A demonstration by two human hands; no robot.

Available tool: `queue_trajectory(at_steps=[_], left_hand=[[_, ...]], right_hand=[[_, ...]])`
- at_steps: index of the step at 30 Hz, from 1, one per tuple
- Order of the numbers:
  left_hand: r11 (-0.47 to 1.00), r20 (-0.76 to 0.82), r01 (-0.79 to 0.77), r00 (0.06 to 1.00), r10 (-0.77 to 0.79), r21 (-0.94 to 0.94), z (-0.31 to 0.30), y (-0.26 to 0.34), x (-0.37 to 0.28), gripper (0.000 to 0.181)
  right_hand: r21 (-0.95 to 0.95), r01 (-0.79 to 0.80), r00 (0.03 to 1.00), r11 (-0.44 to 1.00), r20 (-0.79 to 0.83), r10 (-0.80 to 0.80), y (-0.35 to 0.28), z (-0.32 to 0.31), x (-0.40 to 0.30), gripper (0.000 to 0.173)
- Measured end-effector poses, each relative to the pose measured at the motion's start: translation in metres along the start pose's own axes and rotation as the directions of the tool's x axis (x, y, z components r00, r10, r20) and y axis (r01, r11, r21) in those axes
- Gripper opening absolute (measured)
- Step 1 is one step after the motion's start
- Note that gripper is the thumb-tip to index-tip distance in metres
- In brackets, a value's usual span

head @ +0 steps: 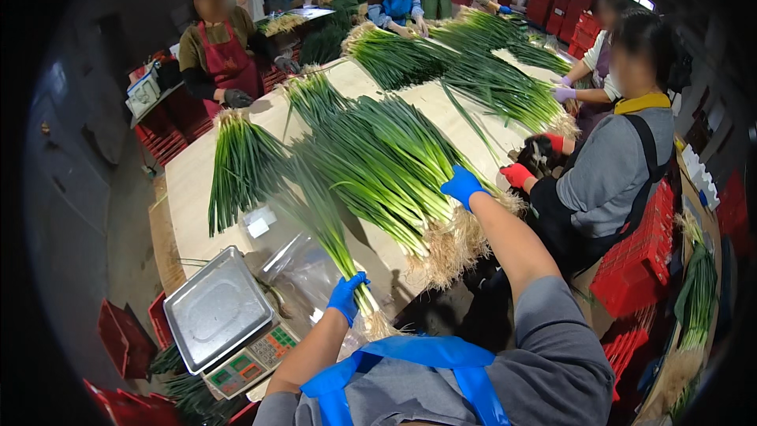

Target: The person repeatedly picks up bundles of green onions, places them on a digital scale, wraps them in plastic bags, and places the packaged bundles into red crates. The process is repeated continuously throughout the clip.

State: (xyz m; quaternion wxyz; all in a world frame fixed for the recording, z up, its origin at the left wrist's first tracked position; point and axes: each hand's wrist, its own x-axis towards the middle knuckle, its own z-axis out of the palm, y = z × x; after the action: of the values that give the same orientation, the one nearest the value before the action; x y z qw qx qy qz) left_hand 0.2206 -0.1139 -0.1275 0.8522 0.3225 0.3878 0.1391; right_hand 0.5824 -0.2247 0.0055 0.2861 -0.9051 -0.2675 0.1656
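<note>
My left hand (348,297), in a blue glove, grips a small bunch of green onions (338,251) just above the white stems. Their roots hang close to my blue apron, and the leaf tips are blurred. Over the right side of a large green onion pile (378,168), my right hand (464,187), also gloved in blue, curls around some stalks; its fingertips are partly hidden. The pile's pale roots point towards me. Clear plastic bags (301,266) lie just beyond my left hand. To their left stands a weighing scale (219,310) with a bare metal pan.
A root-up bunch (239,160) and more green onion piles (396,56) cover parts of the pale table (189,177). Close on my right, a co-worker in red gloves (517,175) handles a stalk. Other people stand around the table. Red crates (636,254) stand on both sides.
</note>
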Motion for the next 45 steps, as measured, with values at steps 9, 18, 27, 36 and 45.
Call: queue_trajectory(at_steps=[9,18,27,36,45], left_hand=[[0.995,0.008,-0.101,0.995,0.101,-0.011,0.004,-0.008,0.003,0.027],[0.985,0.084,0.080,0.994,-0.068,-0.151,0.046,-0.013,-0.015,0.045],[0.989,0.420,0.085,0.907,-0.027,-0.122,0.053,0.001,-0.017,0.074],[0.985,0.678,0.102,0.735,0.020,-0.139,0.089,0.067,-0.065,0.069],[0.923,0.449,-0.153,0.838,0.310,-0.353,0.077,0.147,-0.122,0.065]], right_hand=[[0.753,0.015,0.975,0.658,0.136,-0.178,-0.033,0.039,-0.122,0.065],[0.673,-0.138,0.774,0.727,0.531,-0.345,-0.021,0.154,-0.173,0.051],[0.611,-0.090,0.702,0.787,0.599,-0.385,-0.045,0.158,-0.168,0.071],[0.555,-0.230,0.670,0.800,0.686,-0.283,-0.072,0.068,-0.168,0.049],[0.392,0.355,0.685,0.849,0.509,-0.522,-0.103,0.010,-0.244,0.088]])
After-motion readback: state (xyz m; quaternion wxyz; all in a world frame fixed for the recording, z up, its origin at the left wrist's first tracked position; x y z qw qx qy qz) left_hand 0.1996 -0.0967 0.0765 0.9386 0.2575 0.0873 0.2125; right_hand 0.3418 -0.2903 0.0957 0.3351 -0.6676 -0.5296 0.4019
